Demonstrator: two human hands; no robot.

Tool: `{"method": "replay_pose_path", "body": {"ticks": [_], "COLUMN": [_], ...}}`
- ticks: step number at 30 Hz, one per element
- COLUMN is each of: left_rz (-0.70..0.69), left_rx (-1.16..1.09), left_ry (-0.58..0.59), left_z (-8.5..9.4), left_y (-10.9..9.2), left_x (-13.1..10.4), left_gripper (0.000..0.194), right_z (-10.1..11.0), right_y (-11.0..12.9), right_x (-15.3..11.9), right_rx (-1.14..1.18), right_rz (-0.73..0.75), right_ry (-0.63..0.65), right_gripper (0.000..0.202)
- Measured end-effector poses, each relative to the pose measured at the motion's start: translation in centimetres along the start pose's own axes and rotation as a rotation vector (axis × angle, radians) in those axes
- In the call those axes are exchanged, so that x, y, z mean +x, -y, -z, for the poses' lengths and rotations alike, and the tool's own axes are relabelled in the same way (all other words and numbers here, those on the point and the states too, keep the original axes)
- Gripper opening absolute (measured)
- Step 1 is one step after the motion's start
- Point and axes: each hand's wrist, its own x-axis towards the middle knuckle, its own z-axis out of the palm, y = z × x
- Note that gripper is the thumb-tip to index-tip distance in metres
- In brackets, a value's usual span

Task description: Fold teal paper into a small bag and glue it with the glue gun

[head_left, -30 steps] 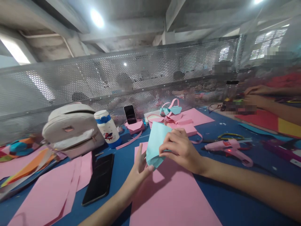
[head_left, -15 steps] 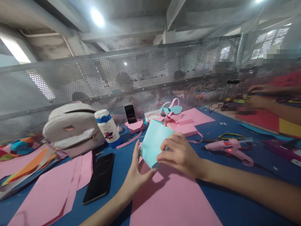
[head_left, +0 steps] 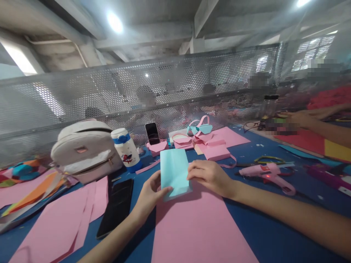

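Observation:
A folded light blue paper piece (head_left: pixel 174 170) is held upright above a large pink sheet (head_left: pixel 200 226). My left hand (head_left: pixel 152 195) grips its lower left side, with the thumb across the front and the other fingers partly hidden behind. At its right edge my right hand (head_left: pixel 210 177) pinches the paper, fingers curled together. Behind it lie folded pink paper pieces (head_left: pixel 216 149) and a small light blue paper piece with a pink loop (head_left: pixel 200 128).
On the left are a white backpack (head_left: pixel 82 149), a bottle (head_left: pixel 126 151), a black phone (head_left: pixel 116 208) and pink sheets (head_left: pixel 57 223). A pink glue gun (head_left: pixel 270 173) lies right. Another person's hand (head_left: pixel 298 118) is at the far right.
The light blue paper has turned more upright, its wide face now toward me, and sits slightly lower. My left hand has shifted left and closed its thumb onto it.

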Motion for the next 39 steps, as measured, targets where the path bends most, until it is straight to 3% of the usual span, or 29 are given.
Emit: {"method": "replay_pose_path", "body": {"ticks": [6, 10, 17, 21, 26, 29, 34, 39], "left_rz": [0.061, 0.084, 0.131, 0.085, -0.025, -0.003, 0.08, 0.056], "left_rx": [0.07, 0.065, 0.025, 0.019, 0.027, 0.071, 0.188, 0.342], "left_ry": [-0.037, -0.046, 0.03, 0.04, 0.094, 0.182, 0.336, 0.446], "left_z": [0.3, 0.4, 0.5, 0.7, 0.9, 1.2, 1.3, 1.1], "left_y": [-0.3, -0.8, -0.8, -0.7, -0.9, -0.7, -0.9, -1.4], "left_x": [0.1, 0.1, -0.1, 0.0, 0.1, -0.1, -0.9, -1.4], "left_gripper": [0.034, 0.031, 0.035, 0.035, 0.065, 0.079, 0.078, 0.086], "right_z": [-0.6, -0.5, -0.5, -0.7, -1.4, -1.6, -1.9, -1.9], "right_y": [-0.8, -1.2, -1.2, -1.3, -1.4, -1.4, -1.0, -1.1], "right_x": [-0.8, -1.2, -1.5, -1.7, -2.2, -2.4, -2.8, -2.9], "right_rx": [-0.172, -0.255, -0.281, -0.268, -0.245, -0.233, -0.213, -0.204], "right_rz": [0.198, 0.303, 0.313, 0.279, 0.265, 0.26, 0.251, 0.242], "right_ry": [0.007, 0.016, -0.007, -0.034, -0.048, -0.035, 0.009, 0.031], "right_gripper": [0.025, 0.022, 0.024, 0.025, 0.023, 0.022, 0.024, 0.025]}}
